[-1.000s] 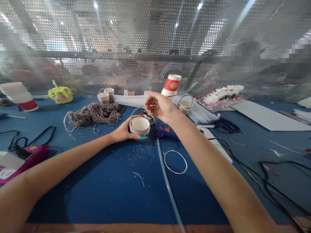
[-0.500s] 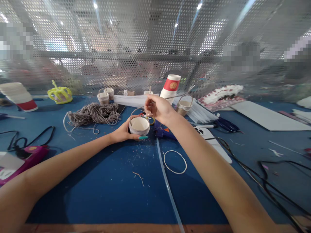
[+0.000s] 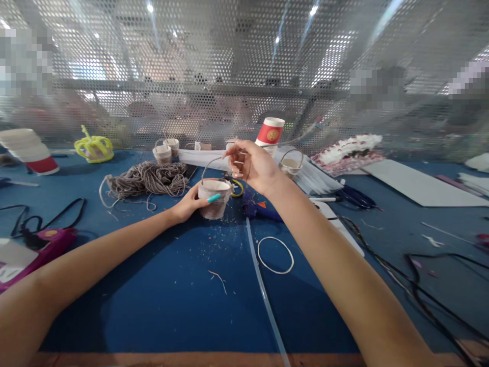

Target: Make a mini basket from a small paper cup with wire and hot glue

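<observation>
A small cup wrapped in grey-brown cord (image 3: 214,203) stands upright in the grasp of my left hand (image 3: 192,204), whose thumb lies across its front. From the cup's left rim a thin stiff cord (image 3: 208,164) arcs up and to the right. My right hand (image 3: 250,165) pinches that cord above and to the right of the cup, fingers curled. Behind the cup are yellow-handled scissors (image 3: 237,188). A blue glue gun (image 3: 260,209) lies under my right forearm, with a long clear glue stick (image 3: 265,295) running toward the front edge.
Grey yarn (image 3: 147,179) lies left of centre, behind it small cord-wrapped cups (image 3: 163,154). Stacked red-and-white paper cups (image 3: 270,131) stand at the back. A magenta glue gun (image 3: 49,250) is at left, a white ring (image 3: 275,255) in front, black cables (image 3: 416,290) at right.
The cup has tilted so its wrapped side now faces me, and it sits slightly further left. My right hand has shifted a little to the right, still on the cord.
</observation>
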`<state>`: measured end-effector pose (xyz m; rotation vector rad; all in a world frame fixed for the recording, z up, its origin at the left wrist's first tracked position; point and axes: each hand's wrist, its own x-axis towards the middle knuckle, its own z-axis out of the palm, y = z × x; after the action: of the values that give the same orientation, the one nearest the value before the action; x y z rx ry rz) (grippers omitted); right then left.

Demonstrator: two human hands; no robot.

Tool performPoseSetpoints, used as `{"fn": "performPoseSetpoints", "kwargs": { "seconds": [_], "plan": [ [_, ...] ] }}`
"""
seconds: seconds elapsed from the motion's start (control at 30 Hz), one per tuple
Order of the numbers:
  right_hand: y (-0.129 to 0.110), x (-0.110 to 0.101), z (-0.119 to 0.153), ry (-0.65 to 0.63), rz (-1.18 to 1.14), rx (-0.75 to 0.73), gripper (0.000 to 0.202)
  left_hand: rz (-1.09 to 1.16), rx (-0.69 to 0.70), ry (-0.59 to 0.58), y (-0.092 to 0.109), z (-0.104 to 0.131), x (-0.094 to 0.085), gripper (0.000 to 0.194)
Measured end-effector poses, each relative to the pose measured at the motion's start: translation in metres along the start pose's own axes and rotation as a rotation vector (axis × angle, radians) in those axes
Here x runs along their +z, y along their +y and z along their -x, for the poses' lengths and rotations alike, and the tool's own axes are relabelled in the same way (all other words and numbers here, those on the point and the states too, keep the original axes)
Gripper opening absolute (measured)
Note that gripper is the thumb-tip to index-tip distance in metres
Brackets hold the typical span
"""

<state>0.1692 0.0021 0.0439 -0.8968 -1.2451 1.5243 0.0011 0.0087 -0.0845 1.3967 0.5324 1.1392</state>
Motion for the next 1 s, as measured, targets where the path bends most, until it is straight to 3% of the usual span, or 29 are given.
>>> {"fn": "performPoseSetpoints", "kwargs": {
  "seconds": [0.23, 0.47, 0.8, 1.0],
  "plan": [
    [0.000, 0.001, 0.002, -0.006, 0.059, -0.032, 0.018, 0.149, -0.073, -0.021, -0.005, 0.000, -0.002, 0.069],
    [-0.002, 0.002, 0.003, 0.038, 0.050, -0.015, 0.019, 0.098, -0.020, 0.014, -0.008, -0.001, -0.003, 0.069],
    [0.000, 0.001, 0.001, 0.044, 0.044, 0.035, 0.019, 0.064, 0.000, -0.078, -0.002, -0.002, -0.003, 0.087],
    [0.000, 0.001, 0.002, 0.021, 0.046, 0.032, 0.018, -0.004, -0.043, -0.068, 0.003, 0.000, -0.001, 0.073]
  ]
}}
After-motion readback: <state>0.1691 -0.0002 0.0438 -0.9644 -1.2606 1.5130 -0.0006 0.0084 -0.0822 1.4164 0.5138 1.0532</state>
